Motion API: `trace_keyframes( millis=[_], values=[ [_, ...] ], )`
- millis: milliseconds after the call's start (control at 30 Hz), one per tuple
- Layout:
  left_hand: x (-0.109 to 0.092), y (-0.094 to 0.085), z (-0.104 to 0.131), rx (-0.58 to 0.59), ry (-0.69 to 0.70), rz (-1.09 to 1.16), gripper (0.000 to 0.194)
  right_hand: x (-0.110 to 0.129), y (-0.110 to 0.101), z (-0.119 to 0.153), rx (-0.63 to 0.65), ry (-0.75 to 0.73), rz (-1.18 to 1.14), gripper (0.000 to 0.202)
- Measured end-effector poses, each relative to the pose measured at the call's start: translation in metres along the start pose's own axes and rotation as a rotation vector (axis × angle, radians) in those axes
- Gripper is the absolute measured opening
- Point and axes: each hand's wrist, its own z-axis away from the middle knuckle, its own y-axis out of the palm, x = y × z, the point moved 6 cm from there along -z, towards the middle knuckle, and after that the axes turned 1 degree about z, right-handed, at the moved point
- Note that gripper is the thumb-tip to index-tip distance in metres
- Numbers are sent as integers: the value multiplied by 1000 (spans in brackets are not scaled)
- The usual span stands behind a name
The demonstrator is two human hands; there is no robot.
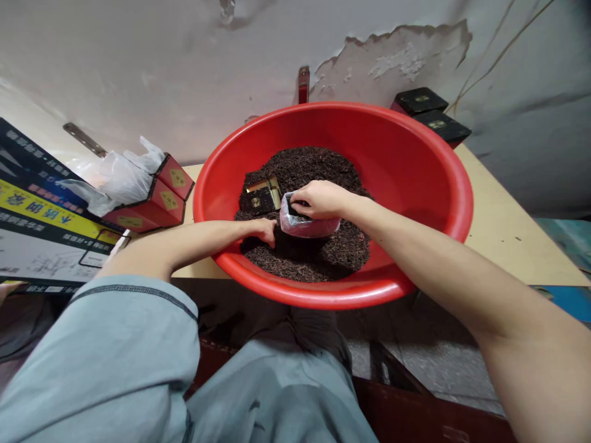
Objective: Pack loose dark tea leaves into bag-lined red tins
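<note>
A wide red basin (415, 166) holds a heap of dark dried leaves (314, 163) that look like loose tea. On the heap stands a small container lined with a clear plastic bag (307, 229), its mouth facing up. My right hand (319, 198) reaches into that mouth, fingers curled together over the dark contents; the fingertips are partly hidden. Left of the container, my left hand (266, 231) touches the leaves with its fingers curled down, and what they hold is hidden. Behind it lies a black lid (258, 202) against an open tin with a gold inside (273, 186).
Red boxes (173, 187) topped with crumpled plastic bags (122, 175) stand left of the basin, beside a large printed carton (41, 215). Black-topped tins (441, 125) stand at the back right. The basin rests on a pale table (498, 215) against a peeling wall (397, 55).
</note>
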Motion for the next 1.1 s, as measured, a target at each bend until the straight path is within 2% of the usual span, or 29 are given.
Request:
trace_keyframes(
  millis=[133, 267, 400, 533, 633, 700, 767, 867, 967, 1033, 1100],
  values=[
    [-2, -30, 6, -52, 7, -99, 88, -5, -9, 3, 19, 77, -9, 33],
    [1, -65, 25, -208, 52, -10, 81, -17, -24, 8, -94, 165, -114, 39],
    [6, -88, 50, -298, 51, 23, 67, -23, -31, 11, -211, 40, -305, 45],
    [6, -115, 79, -425, 66, 97, 60, -31, -27, 13, -151, 39, -473, 42],
    [-10, -140, 102, -561, 163, 166, 60, -40, -27, 16, -120, 82, -633, 41],
    [-32, -149, 110, -612, 264, 165, 60, -50, -33, 20, -212, 117, -693, 35],
    [-59, -149, 107, -626, 374, 123, 58, -65, -40, 25, -372, 182, -664, 26],
    [-93, -135, 90, -656, 492, 10, 46, -89, -45, 37, -568, 289, -527, 21],
    [-111, -116, 71, -642, 577, -60, 35, -106, -44, 46, -618, 355, -451, 21],
    [-114, -104, 59, -595, 613, -49, 34, -112, -43, 50, -615, 373, -428, 21],
    [-110, -93, 42, -502, 580, -29, 36, -113, -43, 51, -605, 373, -414, 21]
  ],
)
